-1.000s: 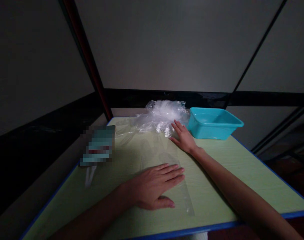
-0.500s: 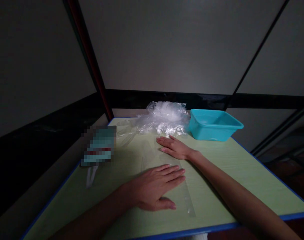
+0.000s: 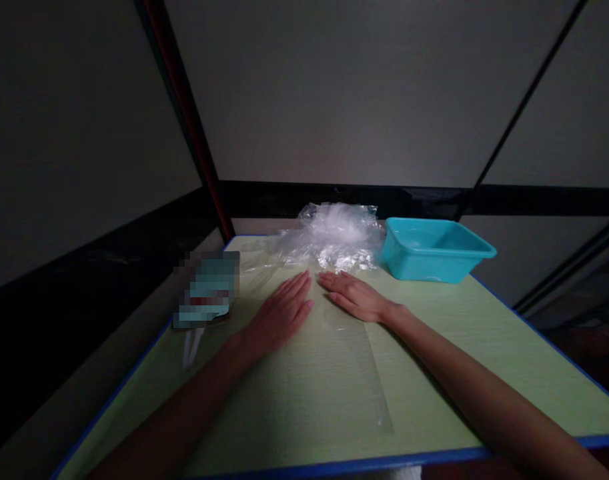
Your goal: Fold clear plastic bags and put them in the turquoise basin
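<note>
A clear plastic bag (image 3: 354,360) lies flat on the light green table (image 3: 449,347), hard to make out against the surface. My left hand (image 3: 278,313) is stretched out at the bag's far left, palm down with straight fingers. Close by on the right, my right hand (image 3: 357,297) rests flat across the bag's far end, thumb side toward me. Neither hand grips anything. Just beyond my fingertips sits a crumpled heap of clear plastic bags (image 3: 337,233).
A turquoise plastic basin (image 3: 429,263) stands at the back right, beside the heap. At the left edge lies a pixelated greenish item (image 3: 209,290) with a white strap (image 3: 193,347). A wall panel (image 3: 334,100) rises behind the table.
My left hand has slid from the near middle of the bag away from me and to the left, up to its far end. My right hand has stayed in place.
</note>
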Demonstrator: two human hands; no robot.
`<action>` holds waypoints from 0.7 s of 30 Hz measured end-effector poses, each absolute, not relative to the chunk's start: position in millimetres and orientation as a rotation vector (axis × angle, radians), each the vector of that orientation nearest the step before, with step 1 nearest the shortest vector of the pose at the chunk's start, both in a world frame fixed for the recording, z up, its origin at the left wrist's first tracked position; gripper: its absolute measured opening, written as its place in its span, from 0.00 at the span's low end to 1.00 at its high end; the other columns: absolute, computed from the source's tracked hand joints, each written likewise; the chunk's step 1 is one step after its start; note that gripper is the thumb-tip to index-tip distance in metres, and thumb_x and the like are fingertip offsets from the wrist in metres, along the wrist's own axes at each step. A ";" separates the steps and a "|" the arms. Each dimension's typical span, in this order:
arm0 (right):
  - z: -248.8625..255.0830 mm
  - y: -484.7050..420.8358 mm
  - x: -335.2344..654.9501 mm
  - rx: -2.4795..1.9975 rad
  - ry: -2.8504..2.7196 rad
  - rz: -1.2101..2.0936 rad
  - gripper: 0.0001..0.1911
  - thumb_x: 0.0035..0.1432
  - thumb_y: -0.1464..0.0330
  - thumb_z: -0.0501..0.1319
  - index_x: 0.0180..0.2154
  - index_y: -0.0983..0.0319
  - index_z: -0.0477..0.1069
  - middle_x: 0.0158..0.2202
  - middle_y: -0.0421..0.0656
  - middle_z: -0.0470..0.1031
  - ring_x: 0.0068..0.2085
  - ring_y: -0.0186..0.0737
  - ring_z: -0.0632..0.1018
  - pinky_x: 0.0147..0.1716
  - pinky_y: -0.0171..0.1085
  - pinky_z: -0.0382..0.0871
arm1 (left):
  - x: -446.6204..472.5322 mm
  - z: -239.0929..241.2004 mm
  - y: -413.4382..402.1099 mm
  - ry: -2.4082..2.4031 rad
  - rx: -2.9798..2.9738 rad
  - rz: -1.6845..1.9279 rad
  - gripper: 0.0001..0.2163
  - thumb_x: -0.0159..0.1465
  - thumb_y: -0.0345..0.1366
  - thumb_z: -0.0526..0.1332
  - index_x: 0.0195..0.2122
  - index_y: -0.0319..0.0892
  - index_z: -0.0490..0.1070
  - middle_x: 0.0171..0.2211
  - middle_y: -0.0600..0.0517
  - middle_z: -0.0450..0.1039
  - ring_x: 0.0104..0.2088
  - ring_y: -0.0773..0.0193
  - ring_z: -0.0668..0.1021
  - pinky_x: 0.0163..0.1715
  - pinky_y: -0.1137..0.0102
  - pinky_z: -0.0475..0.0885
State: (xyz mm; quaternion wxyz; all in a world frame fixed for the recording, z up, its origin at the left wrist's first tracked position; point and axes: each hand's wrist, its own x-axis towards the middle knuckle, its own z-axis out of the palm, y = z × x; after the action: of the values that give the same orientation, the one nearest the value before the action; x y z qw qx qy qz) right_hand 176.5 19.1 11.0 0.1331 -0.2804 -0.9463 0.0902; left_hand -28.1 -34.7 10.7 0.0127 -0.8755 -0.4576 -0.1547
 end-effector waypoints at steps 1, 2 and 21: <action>10.6 19.7 176.0 -0.814 -2.782 0.282 0.26 0.63 0.62 0.39 0.58 0.69 0.50 0.59 0.50 0.52 0.60 0.41 0.52 0.57 0.47 0.43 | -31.3 7.0 -31.8 -1.458 -2.724 -0.426 0.23 0.65 0.38 0.40 0.57 0.27 0.49 0.60 0.39 0.48 0.60 0.59 0.51 0.57 0.61 0.49; 10.3 20.3 175.7 -0.820 -2.810 0.298 0.26 0.63 0.61 0.39 0.58 0.69 0.48 0.60 0.50 0.50 0.60 0.41 0.50 0.57 0.48 0.42 | -33.7 4.2 -30.0 -1.486 -2.725 -0.373 0.24 0.65 0.39 0.40 0.57 0.27 0.49 0.59 0.38 0.48 0.60 0.58 0.51 0.57 0.60 0.50; 12.8 16.2 176.8 -0.775 -2.487 0.640 0.29 0.61 0.55 0.42 0.57 0.65 0.52 0.59 0.51 0.52 0.60 0.44 0.52 0.57 0.49 0.40 | -36.7 8.8 -18.6 -1.656 -3.151 -1.457 0.23 0.63 0.43 0.45 0.55 0.34 0.57 0.60 0.44 0.49 0.60 0.60 0.49 0.58 0.64 0.35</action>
State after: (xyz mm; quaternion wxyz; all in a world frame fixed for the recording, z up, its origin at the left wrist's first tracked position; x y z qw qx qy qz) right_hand 176.8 16.2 12.8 0.2275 -0.2812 -0.9029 0.2323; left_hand -36.7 -18.6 8.8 -0.3452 -0.7689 -0.4040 -0.3556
